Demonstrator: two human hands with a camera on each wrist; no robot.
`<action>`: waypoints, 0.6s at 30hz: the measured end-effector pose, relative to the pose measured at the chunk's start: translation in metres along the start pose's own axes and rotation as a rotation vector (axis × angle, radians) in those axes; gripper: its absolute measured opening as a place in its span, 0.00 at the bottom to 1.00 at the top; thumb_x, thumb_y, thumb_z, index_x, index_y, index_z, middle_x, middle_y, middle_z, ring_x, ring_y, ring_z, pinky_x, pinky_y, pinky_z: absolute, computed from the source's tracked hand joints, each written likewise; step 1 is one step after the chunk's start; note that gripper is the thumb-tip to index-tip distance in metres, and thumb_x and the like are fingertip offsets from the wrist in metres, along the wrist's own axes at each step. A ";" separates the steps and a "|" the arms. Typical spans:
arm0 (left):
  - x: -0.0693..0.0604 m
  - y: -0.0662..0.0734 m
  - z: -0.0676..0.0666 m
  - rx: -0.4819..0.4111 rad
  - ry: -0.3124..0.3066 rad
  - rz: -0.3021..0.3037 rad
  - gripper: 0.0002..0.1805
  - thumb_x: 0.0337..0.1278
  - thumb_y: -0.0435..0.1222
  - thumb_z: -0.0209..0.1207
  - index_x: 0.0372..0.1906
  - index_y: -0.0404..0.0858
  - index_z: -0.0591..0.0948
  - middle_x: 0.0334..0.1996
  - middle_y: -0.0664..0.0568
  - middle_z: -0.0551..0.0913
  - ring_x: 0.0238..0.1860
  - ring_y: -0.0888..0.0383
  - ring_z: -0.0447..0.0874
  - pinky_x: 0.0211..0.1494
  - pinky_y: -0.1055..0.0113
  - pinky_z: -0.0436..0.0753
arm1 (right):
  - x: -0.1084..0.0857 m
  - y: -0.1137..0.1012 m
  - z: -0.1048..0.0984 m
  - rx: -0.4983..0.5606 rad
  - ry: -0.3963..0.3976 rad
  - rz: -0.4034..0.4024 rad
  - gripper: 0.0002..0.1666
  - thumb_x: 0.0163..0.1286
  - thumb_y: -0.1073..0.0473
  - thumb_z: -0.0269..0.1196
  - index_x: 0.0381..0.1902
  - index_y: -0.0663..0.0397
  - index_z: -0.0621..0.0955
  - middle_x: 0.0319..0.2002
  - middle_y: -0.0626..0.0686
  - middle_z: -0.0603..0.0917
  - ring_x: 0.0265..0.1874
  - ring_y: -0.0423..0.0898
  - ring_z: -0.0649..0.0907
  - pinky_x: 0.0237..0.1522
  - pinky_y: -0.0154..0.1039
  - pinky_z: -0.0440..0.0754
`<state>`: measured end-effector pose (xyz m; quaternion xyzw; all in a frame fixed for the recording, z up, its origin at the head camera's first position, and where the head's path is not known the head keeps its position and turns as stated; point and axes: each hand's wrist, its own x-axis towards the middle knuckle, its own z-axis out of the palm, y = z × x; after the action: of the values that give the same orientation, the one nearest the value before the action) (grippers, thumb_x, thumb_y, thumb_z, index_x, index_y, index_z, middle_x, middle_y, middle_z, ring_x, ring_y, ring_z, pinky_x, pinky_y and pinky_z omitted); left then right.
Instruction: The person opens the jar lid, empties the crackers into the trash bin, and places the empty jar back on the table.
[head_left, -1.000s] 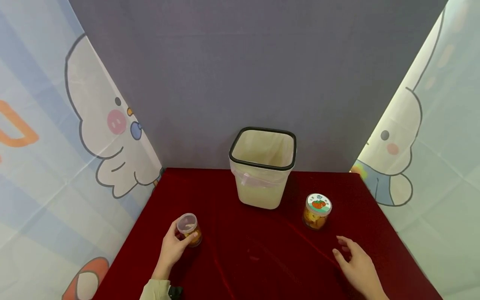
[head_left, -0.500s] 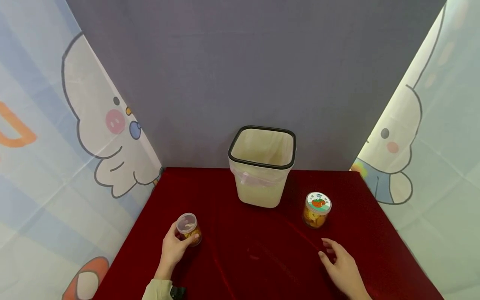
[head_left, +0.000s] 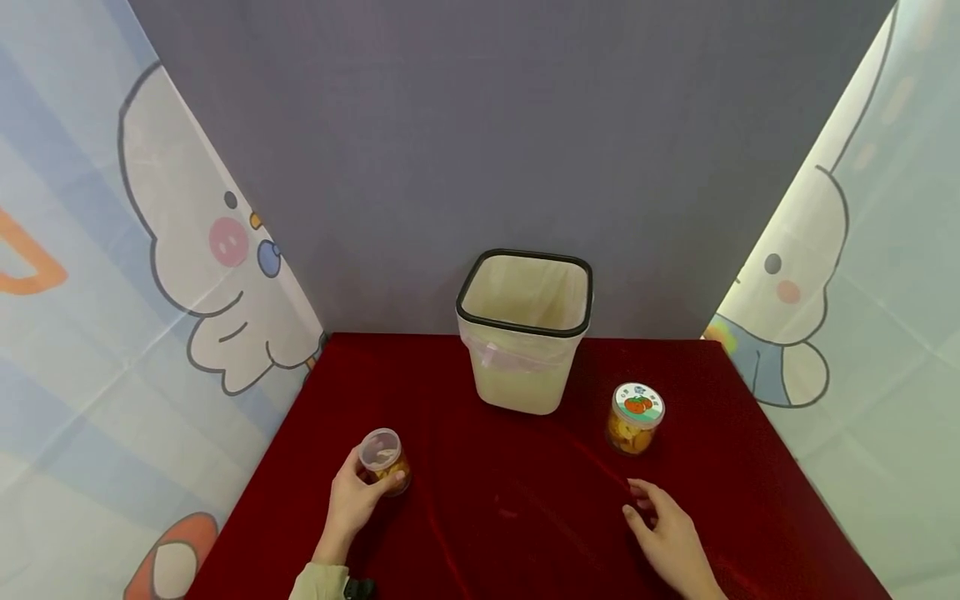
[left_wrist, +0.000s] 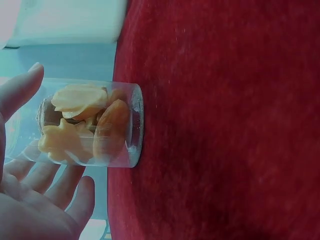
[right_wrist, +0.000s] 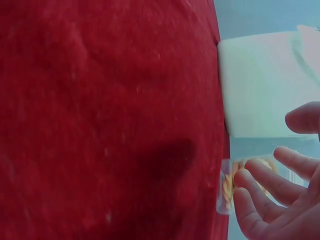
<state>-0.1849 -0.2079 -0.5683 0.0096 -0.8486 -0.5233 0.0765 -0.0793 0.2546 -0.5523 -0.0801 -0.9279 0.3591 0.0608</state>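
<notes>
My left hand (head_left: pixel 354 497) grips a clear plastic jar (head_left: pixel 388 472) at the left of the red cloth, thumb on one side and fingers round the other. Brownish-yellow snack pieces (left_wrist: pixel 80 135) lie low in the jar in the left wrist view. Its base is at or just above the cloth; I cannot tell which. My right hand (head_left: pixel 666 535) hovers over the cloth at the right, fingers loosely bent and holding nothing. Beyond its fingertips stands a second jar (head_left: pixel 628 435), upright and full of yellow snacks, with a white and green lid bearing a tomato-like picture.
A cream square bin (head_left: pixel 521 379) with a black rim and a clear liner folded over its edge stands at the back middle. Red cloth (head_left: pixel 480 517) covers the table. A grey curtain (head_left: pixel 517 125) closes the back, with cartoon-printed curtains (head_left: pixel 247 333) at both sides.
My right hand has moved left across the cloth, its fingers still loose. The left hand and its jar have shifted slightly right. The lidded jar and the bin stay put.
</notes>
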 end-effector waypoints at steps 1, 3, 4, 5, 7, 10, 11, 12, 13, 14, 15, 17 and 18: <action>-0.001 0.001 0.001 -0.004 -0.006 0.000 0.42 0.42 0.40 0.79 0.66 0.40 0.72 0.54 0.44 0.81 0.54 0.46 0.80 0.54 0.51 0.80 | 0.000 -0.002 0.002 0.009 -0.006 -0.001 0.23 0.72 0.56 0.64 0.62 0.55 0.77 0.53 0.53 0.82 0.47 0.47 0.80 0.42 0.42 0.80; -0.002 0.003 0.003 -0.012 -0.016 0.001 0.43 0.41 0.40 0.79 0.66 0.40 0.72 0.54 0.44 0.81 0.54 0.45 0.80 0.54 0.50 0.80 | 0.001 -0.005 0.006 0.024 -0.017 0.000 0.23 0.71 0.56 0.65 0.62 0.54 0.77 0.53 0.53 0.82 0.47 0.47 0.80 0.42 0.42 0.80; -0.003 0.004 0.004 -0.017 -0.024 0.001 0.43 0.41 0.40 0.79 0.66 0.40 0.72 0.54 0.44 0.81 0.54 0.45 0.80 0.54 0.50 0.80 | 0.001 -0.007 0.008 0.031 -0.023 0.000 0.23 0.71 0.57 0.64 0.62 0.54 0.78 0.53 0.53 0.82 0.47 0.46 0.80 0.42 0.41 0.80; -0.004 0.005 0.005 -0.019 -0.029 0.006 0.43 0.41 0.40 0.79 0.66 0.39 0.72 0.54 0.44 0.81 0.54 0.45 0.80 0.54 0.50 0.80 | 0.001 -0.010 0.011 0.040 -0.025 -0.001 0.23 0.71 0.57 0.65 0.62 0.54 0.78 0.53 0.52 0.82 0.47 0.46 0.80 0.42 0.41 0.80; -0.005 0.007 0.007 -0.022 -0.037 0.018 0.43 0.41 0.41 0.79 0.66 0.39 0.72 0.54 0.44 0.81 0.53 0.46 0.80 0.53 0.51 0.80 | 0.003 -0.015 0.018 0.059 -0.021 -0.012 0.23 0.70 0.58 0.65 0.62 0.53 0.78 0.53 0.52 0.82 0.47 0.45 0.80 0.43 0.40 0.80; -0.006 0.009 0.011 -0.031 -0.045 0.033 0.43 0.41 0.41 0.79 0.65 0.38 0.72 0.53 0.45 0.81 0.52 0.47 0.81 0.52 0.52 0.81 | 0.006 -0.024 0.028 0.093 -0.020 -0.044 0.23 0.69 0.59 0.66 0.61 0.52 0.79 0.52 0.51 0.83 0.46 0.44 0.80 0.43 0.39 0.80; -0.006 0.009 0.012 -0.034 -0.048 0.036 0.43 0.41 0.41 0.79 0.65 0.38 0.72 0.53 0.45 0.81 0.52 0.47 0.81 0.52 0.52 0.81 | 0.007 -0.028 0.032 0.105 -0.022 -0.063 0.23 0.69 0.59 0.66 0.61 0.52 0.79 0.52 0.51 0.83 0.46 0.44 0.80 0.42 0.39 0.80; -0.007 0.009 0.012 -0.036 -0.050 0.033 0.43 0.41 0.40 0.79 0.65 0.38 0.72 0.53 0.45 0.81 0.52 0.47 0.80 0.52 0.52 0.81 | 0.008 -0.032 0.035 0.117 -0.026 -0.083 0.23 0.69 0.59 0.67 0.60 0.52 0.79 0.52 0.51 0.83 0.46 0.44 0.81 0.42 0.39 0.80; -0.007 0.009 0.013 -0.042 -0.052 0.028 0.43 0.41 0.40 0.79 0.65 0.38 0.72 0.53 0.45 0.81 0.52 0.47 0.80 0.53 0.52 0.80 | 0.010 -0.037 0.039 0.126 -0.032 -0.100 0.23 0.68 0.60 0.67 0.60 0.52 0.79 0.52 0.51 0.83 0.45 0.44 0.81 0.42 0.39 0.80; -0.007 0.009 0.014 -0.048 -0.054 0.022 0.43 0.41 0.39 0.79 0.66 0.37 0.72 0.53 0.45 0.81 0.52 0.47 0.80 0.53 0.52 0.80 | 0.011 -0.042 0.043 0.137 -0.039 -0.118 0.23 0.68 0.60 0.67 0.60 0.53 0.79 0.52 0.51 0.83 0.46 0.45 0.81 0.42 0.39 0.80; -0.007 0.008 0.014 -0.052 -0.057 0.015 0.43 0.40 0.39 0.79 0.66 0.38 0.72 0.54 0.45 0.81 0.53 0.46 0.80 0.53 0.51 0.80 | 0.013 -0.048 0.046 0.142 -0.048 -0.138 0.23 0.68 0.60 0.67 0.60 0.53 0.79 0.52 0.51 0.83 0.46 0.45 0.81 0.42 0.39 0.81; -0.008 0.008 0.014 -0.056 -0.060 0.003 0.44 0.40 0.40 0.80 0.66 0.38 0.72 0.54 0.45 0.81 0.53 0.46 0.80 0.54 0.50 0.80 | 0.017 -0.060 0.054 0.157 -0.071 -0.179 0.23 0.68 0.60 0.67 0.60 0.52 0.79 0.53 0.52 0.82 0.46 0.47 0.81 0.43 0.41 0.81; -0.008 0.008 0.014 -0.055 -0.061 -0.002 0.44 0.40 0.40 0.79 0.66 0.38 0.72 0.54 0.45 0.80 0.54 0.46 0.80 0.55 0.49 0.80 | 0.019 -0.067 0.058 0.164 -0.082 -0.198 0.23 0.68 0.60 0.67 0.60 0.52 0.79 0.53 0.52 0.82 0.47 0.47 0.82 0.44 0.42 0.81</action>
<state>-0.1782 -0.1911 -0.5689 -0.0075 -0.8359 -0.5466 0.0500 -0.1150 0.1717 -0.5487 0.0320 -0.9005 0.4290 0.0642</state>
